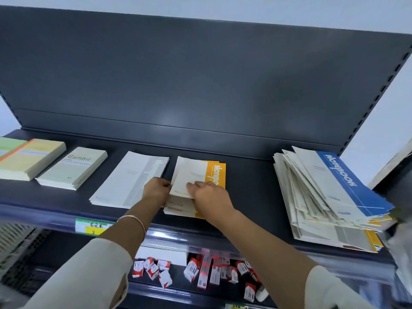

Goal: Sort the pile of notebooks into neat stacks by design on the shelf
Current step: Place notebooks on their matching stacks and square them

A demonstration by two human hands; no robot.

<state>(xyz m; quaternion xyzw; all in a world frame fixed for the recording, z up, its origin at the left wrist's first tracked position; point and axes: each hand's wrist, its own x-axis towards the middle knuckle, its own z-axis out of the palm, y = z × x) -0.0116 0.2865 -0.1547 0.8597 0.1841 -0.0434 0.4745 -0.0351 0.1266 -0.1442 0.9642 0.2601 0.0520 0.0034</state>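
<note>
On the dark shelf [245, 175] lies a stack of orange-banded notebooks [215, 169] at the centre. My left hand [156, 190] grips the left edge of its top notebooks. My right hand [209, 195] rests on top, fingers pressing the front corner. Left of it lies a stack of grey-banded notebooks [129, 179]. A messy pile of mixed notebooks [323, 197], topped by a blue-banded one, sits at the right. Further left are a stack of "Gambit" notebooks [73, 168] and a yellow stack [31, 157].
The shelf's dark back panel [200, 74] rises behind the stacks. A price label [93, 226] is on the shelf's front rail. On the lower shelf lie several small red-and-white boxes [200, 270]. A green notebook [9, 143] shows at the far left edge.
</note>
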